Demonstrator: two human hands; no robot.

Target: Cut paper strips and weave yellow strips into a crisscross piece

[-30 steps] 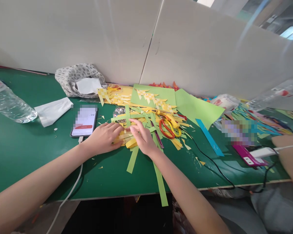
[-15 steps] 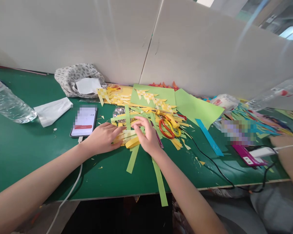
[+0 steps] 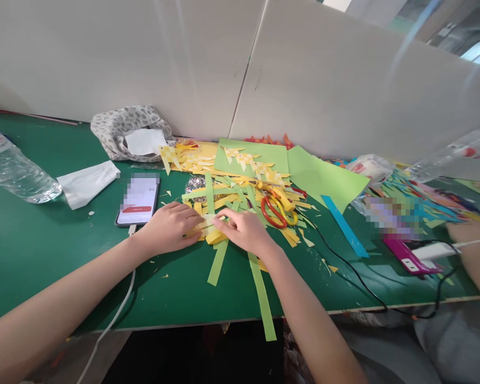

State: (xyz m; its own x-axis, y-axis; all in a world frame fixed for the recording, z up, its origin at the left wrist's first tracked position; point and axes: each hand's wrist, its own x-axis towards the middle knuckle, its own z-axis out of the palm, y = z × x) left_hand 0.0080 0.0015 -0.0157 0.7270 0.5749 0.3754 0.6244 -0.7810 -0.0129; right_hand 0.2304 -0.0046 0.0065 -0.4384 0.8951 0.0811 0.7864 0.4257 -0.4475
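A small woven piece of yellow and pale green paper strips lies on the green table in front of me. My left hand grips its left side, with the thumb on the near side and the fingers on the far side. From the right, my right hand reaches in, thumb and fingertips closed on the strips by a yellow paper loop. Long green paper strips stick out toward the table edge. Exactly which strip the right fingertips pinch is partly hidden.
Scissors with red and yellow handles lie among paper scraps. A phone is at left, near a water bottle and cloth pouch. Folded yellow paper fish rest behind. Another person's arm is at far right.
My right hand has lowered and its fingers have closed down onto the paper strips; before, they were raised and curved above. The left hand has stayed in place.
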